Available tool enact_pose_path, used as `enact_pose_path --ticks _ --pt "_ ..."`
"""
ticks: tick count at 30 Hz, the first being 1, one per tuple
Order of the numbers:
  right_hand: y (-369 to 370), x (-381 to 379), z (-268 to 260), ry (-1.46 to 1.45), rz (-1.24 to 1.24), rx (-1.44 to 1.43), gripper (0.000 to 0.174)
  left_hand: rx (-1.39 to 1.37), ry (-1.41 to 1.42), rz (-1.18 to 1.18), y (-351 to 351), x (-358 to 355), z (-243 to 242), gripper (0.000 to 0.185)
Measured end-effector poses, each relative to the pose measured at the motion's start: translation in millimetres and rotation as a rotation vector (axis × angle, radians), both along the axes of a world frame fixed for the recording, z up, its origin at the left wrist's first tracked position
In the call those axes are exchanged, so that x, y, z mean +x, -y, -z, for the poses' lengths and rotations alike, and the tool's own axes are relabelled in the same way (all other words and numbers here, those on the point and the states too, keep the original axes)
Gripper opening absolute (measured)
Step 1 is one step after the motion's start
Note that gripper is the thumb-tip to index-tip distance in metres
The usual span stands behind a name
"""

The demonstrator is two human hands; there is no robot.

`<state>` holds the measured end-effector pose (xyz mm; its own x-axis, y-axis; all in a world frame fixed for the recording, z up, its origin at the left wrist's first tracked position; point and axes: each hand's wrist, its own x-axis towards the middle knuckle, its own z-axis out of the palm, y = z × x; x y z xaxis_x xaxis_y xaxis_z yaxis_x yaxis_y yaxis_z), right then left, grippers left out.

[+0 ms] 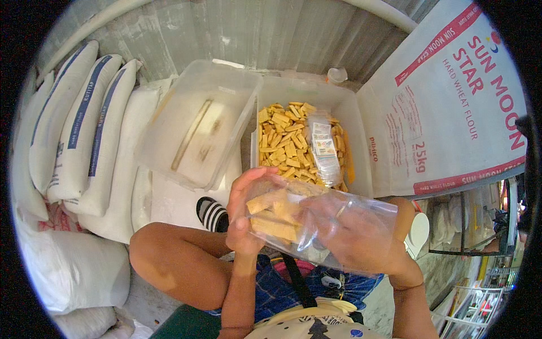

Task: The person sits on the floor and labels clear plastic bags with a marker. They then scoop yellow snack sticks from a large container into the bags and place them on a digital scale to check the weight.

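Note:
My left hand (245, 220) grips the closed end of a clear plastic bag (368, 212) that lies sideways above my lap. Several yellow-brown biscuit-like sticks (275, 226) are gathered at that end. My right hand (351, 229), with a ring on one finger, reaches in through the bag's mouth. Its fingertips are at the sticks, though whether they pinch one is hidden by the glare of the plastic. Just beyond the bag stands a translucent plastic bin (311, 87), which holds many loose sticks (283, 135). On those sticks lies a stack of clear bags with printed labels (324, 146).
An upturned translucent plastic tub (203, 123) sits left of the bin. Full flour sacks (87, 135) are stacked farther left. A large printed flour sack (440, 110) stands at the right. Corrugated metal wall (292, 34) closes off the back. A striped slipper (211, 214) is by my knee.

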<state>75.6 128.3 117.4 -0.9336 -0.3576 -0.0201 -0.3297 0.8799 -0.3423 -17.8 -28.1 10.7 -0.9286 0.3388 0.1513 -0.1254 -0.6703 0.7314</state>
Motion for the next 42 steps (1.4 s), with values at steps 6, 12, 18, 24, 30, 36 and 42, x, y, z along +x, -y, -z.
enact_pose_path --ticks 6,12,18,24,30,36,42 --pt "5 -28 15 0.037 0.009 -0.127 0.063 -0.218 -0.133 -0.007 -3 1 -1 0.091" --pt "4 -16 11 0.143 0.083 -0.161 0.063 -0.063 -0.022 0.023 -5 0 5 0.087" --pt "0 -26 36 0.153 0.07 -0.3 0.063 -0.067 -0.105 0.125 -8 -1 15 0.084" --pt "8 -22 28 0.122 0.161 -0.24 0.061 -0.094 -0.027 0.085 -9 3 19 0.084" --pt "-2 -13 40 0.05 0.067 -0.096 0.043 -0.014 -0.044 0.055 -14 -2 18 0.085" --pt "-8 -15 28 0.003 0.029 -0.26 0.037 -0.028 0.003 0.041 -12 -3 14 0.087" --pt "-50 -23 -2 -0.092 0.259 -0.863 0.02 0.103 0.147 -0.248 8 -19 16 0.079"
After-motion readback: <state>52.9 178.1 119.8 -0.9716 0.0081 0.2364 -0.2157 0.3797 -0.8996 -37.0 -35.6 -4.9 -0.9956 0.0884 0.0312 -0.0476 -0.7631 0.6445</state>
